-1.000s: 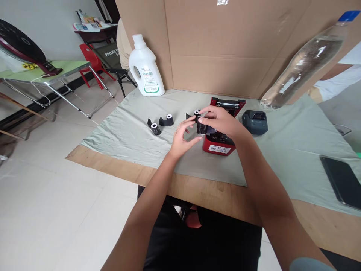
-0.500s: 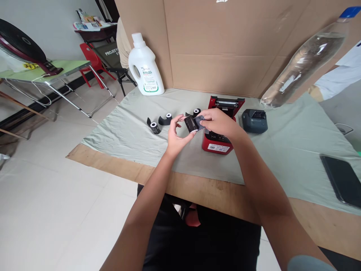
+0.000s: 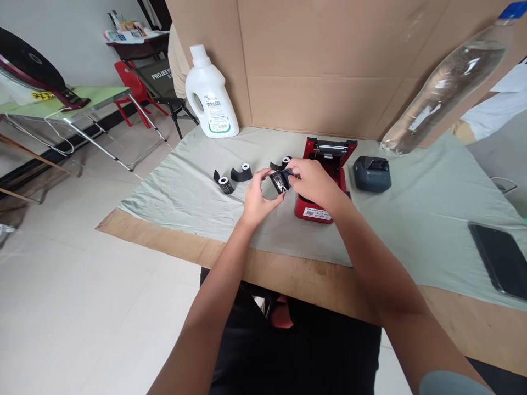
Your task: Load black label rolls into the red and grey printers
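Both hands hold a small black roll (image 3: 280, 181) above the grey-green cloth (image 3: 197, 192), just left of a red label printer (image 3: 325, 164) with its lid up. My left hand (image 3: 257, 200) pinches the roll from the left and below with thumb and fingers. My right hand (image 3: 310, 181) grips its right end with curled fingers and partly hides the printer's front. Three more black rolls with white cores lie on the cloth: one (image 3: 225, 184) farthest left, one (image 3: 242, 171) beside it, one (image 3: 283, 162) just behind my hands.
A dark grey printer (image 3: 371, 173) sits right of the red one. A white detergent bottle (image 3: 209, 96) stands at the back left against a cardboard wall (image 3: 329, 60). A clear plastic bottle (image 3: 440, 93) leans at right. A black phone (image 3: 500, 258) lies near the right edge.
Both hands brought the black roll away from the red printer, a little to the left. The left hand went from open beside the roll to pinching it.
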### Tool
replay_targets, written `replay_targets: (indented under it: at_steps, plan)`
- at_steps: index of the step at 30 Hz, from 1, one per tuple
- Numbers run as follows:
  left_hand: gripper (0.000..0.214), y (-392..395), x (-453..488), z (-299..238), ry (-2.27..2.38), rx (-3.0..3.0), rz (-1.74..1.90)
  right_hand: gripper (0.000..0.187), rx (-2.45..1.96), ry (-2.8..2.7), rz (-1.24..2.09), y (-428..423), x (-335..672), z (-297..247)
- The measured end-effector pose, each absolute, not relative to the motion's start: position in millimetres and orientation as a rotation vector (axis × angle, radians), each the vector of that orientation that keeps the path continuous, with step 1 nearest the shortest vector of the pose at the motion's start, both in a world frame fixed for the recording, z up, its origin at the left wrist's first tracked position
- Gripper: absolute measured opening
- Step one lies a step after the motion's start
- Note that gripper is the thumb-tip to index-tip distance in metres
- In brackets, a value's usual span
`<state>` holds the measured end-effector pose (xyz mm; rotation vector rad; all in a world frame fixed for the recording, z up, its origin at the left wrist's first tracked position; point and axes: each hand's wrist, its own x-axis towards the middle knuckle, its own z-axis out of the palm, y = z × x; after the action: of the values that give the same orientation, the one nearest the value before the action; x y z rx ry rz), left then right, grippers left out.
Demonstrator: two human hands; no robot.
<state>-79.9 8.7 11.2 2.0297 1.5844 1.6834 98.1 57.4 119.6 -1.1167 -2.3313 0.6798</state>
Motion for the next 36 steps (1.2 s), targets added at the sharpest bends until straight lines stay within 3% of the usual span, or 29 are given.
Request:
replay_targets:
  at_steps: [5, 11, 13, 17, 19, 26, 31, 36]
  plan:
    - [0.064, 8.0, -74.8, 5.1, 1.745, 2.081, 1.604, 0.013, -1.232, -2.511, 0.374, 38.5, 78.9, 111.1]
    - [0.046, 8.0, -68.5, 0.4, 1.763, 2.069, 1.695, 0.026, -1.374, -2.478, -0.068, 15.6, 52.6, 92.4]
    - [0.050, 8.9, -65.7, -3.2, 1.753, 2.024, 1.734, 0.032, -1.367, -2.445, -0.064, 15.0, 50.9, 90.4]
    - [0.088, 13.1, -58.9, -13.6, 1.825, 1.882, 1.706, 0.038, -1.347, -2.297, 0.074, 30.7, 49.2, 100.4]
    - [0.097, 15.1, -55.4, -16.7, 1.877, 1.842, 1.590, 0.036, -1.330, -2.230, 0.172, 47.1, 39.1, 109.4]
    - [0.074, 10.7, -41.7, -11.8, 2.025, 1.748, 1.194, 0.037, -1.528, -2.249, 0.334, 114.6, -49.9, 110.0]
    - [0.075, 8.6, -36.7, -11.4, 2.089, 1.744, 0.925, 0.046, -1.868, -2.340, 0.375, 138.6, -85.5, 78.7]
    - [0.074, 10.1, -34.9, -11.8, 2.113, 1.762, 0.804, 0.053, -1.897, -2.459, 0.361, 143.9, -84.0, 70.0]
